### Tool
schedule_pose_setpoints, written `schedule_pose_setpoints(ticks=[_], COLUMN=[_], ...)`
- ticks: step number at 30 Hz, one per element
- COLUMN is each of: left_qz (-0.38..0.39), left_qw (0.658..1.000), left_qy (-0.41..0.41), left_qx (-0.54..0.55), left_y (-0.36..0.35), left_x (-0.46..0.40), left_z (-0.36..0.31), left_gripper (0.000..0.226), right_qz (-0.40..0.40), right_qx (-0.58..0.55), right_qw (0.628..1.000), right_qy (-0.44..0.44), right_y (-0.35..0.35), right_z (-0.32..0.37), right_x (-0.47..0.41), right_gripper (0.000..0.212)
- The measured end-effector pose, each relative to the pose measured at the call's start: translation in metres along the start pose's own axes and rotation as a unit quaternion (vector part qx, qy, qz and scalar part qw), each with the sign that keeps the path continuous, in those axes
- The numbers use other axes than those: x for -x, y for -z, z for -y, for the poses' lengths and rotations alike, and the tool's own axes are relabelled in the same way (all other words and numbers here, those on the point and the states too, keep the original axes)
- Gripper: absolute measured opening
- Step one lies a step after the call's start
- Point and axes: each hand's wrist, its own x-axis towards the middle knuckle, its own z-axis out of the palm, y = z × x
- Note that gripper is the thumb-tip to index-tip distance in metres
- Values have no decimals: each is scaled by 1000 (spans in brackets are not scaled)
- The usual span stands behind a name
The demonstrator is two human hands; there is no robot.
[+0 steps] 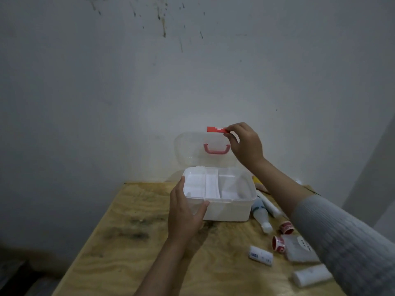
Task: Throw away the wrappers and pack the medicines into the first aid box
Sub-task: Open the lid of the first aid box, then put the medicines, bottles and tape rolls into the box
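A white first aid box (226,211) stands open at the far end of the wooden table (132,242), its white inner tray (201,185) showing. Its clear lid (192,150) with a pink handle (216,149) is raised upright. My right hand (245,144) pinches the lid's red latch (215,129) at the top edge. My left hand (184,212) grips the box's front left corner. To the right of the box lie a white bottle (261,215), a white tube (270,205), two red-and-white tape rolls (279,244), a small white roll (260,255) and a white container (312,275).
A grey wall stands close behind the table. A translucent flat pack (299,248) lies among the items on the right, partly under my right sleeve. The table's left edge drops to a dark floor (21,274).
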Motion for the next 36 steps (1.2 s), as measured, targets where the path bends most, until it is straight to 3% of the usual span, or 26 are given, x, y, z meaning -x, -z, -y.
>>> schedule_pose_setpoints(ticks=[5, 9, 16, 25, 33, 36], left_qz=[6, 6, 15, 21, 7, 4], left_qw=[1000, 1000, 1000, 1000, 1000, 1000], left_qy=[-11, -17, -2, 12, 21, 24], left_qx=[-3, -17, -14, -9, -15, -13], left_y=[0, 0, -1, 1, -2, -3], left_x=[0, 1, 2, 1, 2, 2], left_z=[3, 5, 1, -5, -4, -4], left_gripper=[89, 88, 82, 78, 77, 78], right_qz=[111, 174, 183, 238, 258, 208], right_qx=[56, 79, 37, 98, 106, 139], right_qw=[991, 981, 982, 941, 897, 870], right_qy=[-45, -33, -26, -219, -342, -425], right_y=[-8, 10, 82, 157, 111, 90], right_z=[-12, -13, -8, -53, -80, -77], right_x=[-1, 3, 45, 136, 167, 171], right_gripper=[31, 44, 32, 25, 46, 45])
